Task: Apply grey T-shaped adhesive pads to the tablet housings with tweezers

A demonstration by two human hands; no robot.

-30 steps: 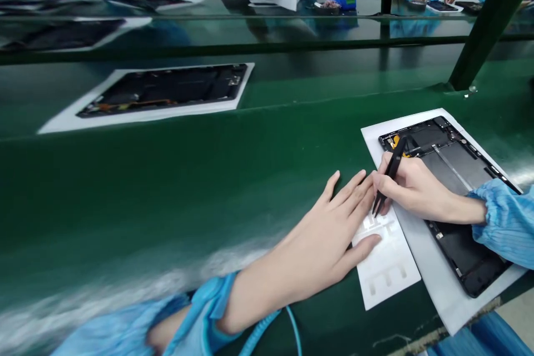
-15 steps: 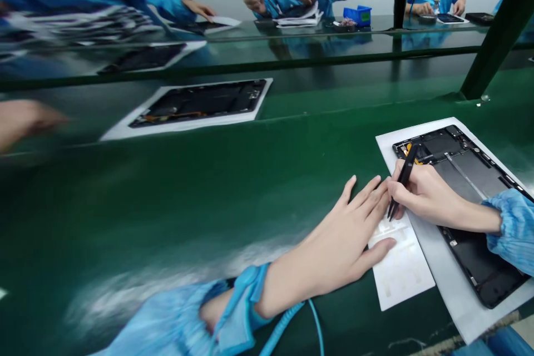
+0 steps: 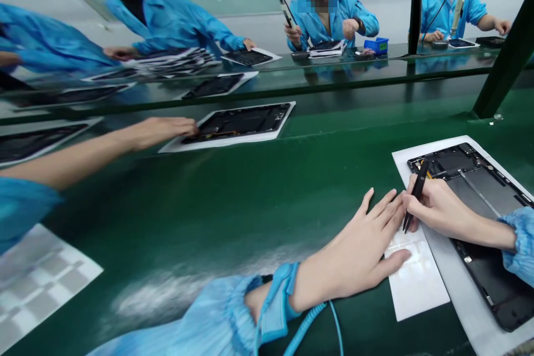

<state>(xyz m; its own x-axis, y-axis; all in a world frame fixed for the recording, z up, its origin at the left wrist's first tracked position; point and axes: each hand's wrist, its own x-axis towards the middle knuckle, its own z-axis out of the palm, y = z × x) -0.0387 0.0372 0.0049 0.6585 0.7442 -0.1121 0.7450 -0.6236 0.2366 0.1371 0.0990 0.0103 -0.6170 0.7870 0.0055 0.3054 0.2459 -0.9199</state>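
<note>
My left hand [image 3: 362, 250] lies palm down with fingers spread, over the upper left part of a small white sticker sheet [image 3: 421, 289]. A blue wrist strap with a coiled cord circles that wrist. My right hand [image 3: 444, 206] pinches black tweezers [image 3: 417, 192], their tips pointing down close to my left fingertips, over the sheet's upper part. What the tips touch is too small to make out. Beneath my right forearm is an opened black tablet housing [image 3: 490, 194] on white backing paper [image 3: 463, 317]; the arm hides part of it.
A co-worker's arm [image 3: 92, 150] reaches from the left to another tablet housing [image 3: 246, 122] on paper. A patterned sheet [image 3: 54, 283] lies lower left. A slanted green post [image 3: 500, 55] stands at the upper right. Across the bench, people work beside stacked housings [image 3: 179, 61] and a blue bin [image 3: 375, 45].
The view has shifted left and up, so my hands and the housing appear further right and lower. My hands hold nearly the same pose. The co-worker's hand has reached the other housing.
</note>
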